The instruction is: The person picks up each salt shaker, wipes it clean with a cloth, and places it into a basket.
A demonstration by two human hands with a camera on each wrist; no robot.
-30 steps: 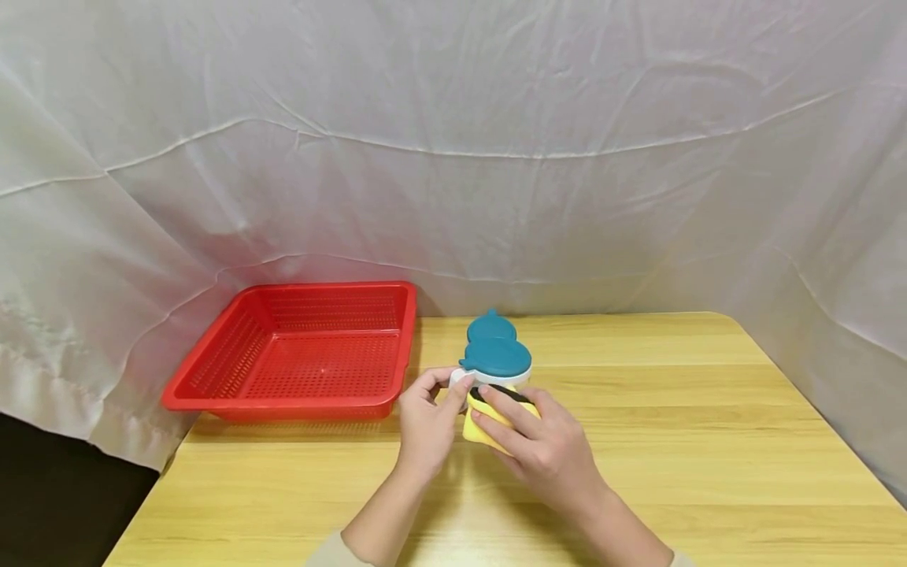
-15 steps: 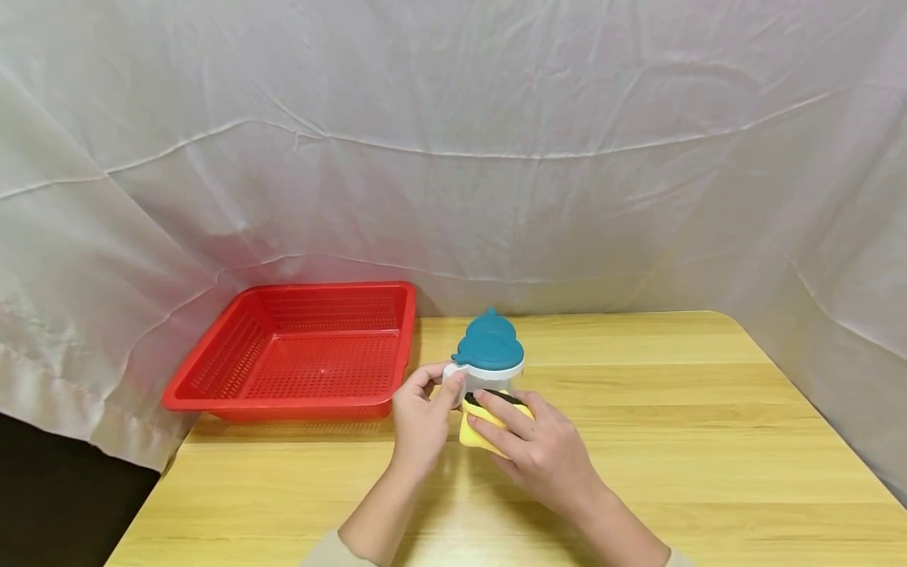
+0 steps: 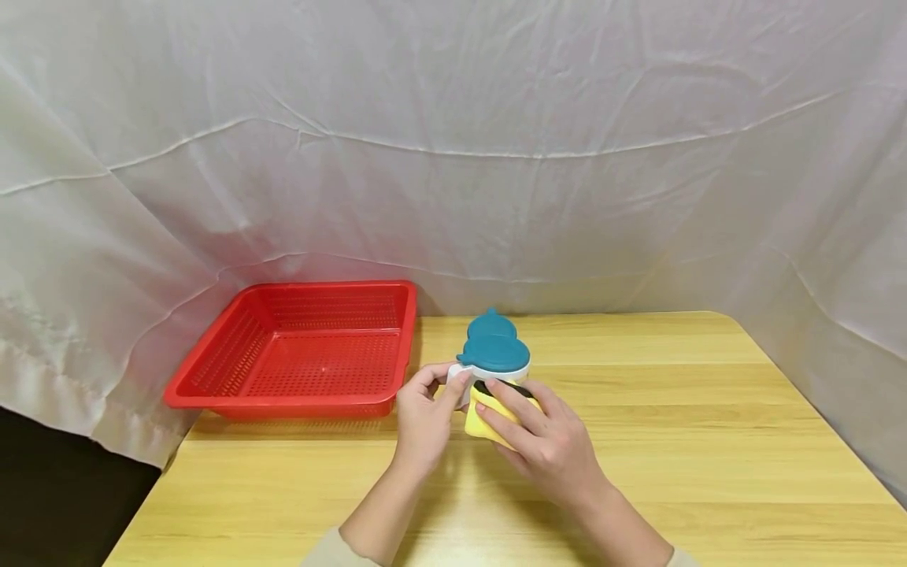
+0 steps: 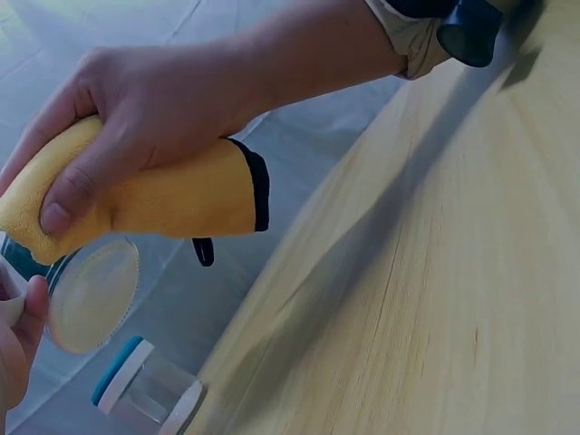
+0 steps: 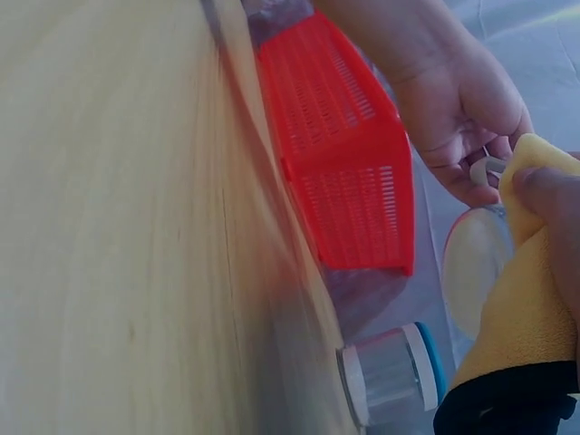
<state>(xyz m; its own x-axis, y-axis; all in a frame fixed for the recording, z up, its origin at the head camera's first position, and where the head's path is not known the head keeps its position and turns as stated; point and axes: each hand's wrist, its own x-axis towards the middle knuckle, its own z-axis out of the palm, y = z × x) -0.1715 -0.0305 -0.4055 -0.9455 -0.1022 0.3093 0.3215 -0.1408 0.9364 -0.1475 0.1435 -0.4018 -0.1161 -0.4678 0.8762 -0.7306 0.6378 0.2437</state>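
Note:
My left hand grips the white handle of a clear storage jar with a teal lid. The jar is held up off the table; its clear base faces the left wrist camera. In my right hand is a folded yellow cleaning cloth with a black border, bunched right against the near side of the jar. Fingers and cloth hide much of the jar's body. Behind it, a second clear jar with a teal lid stands upright on the table, partly covered in the head view.
A red perforated plastic basket sits on the wooden table at the back left, close to my left hand. A pale fabric curtain hangs behind the table and along both sides.
The held jar and cloth shift a little left, then back right and slightly away from me. Both hands keep their hold. The basket and the second jar stay put.

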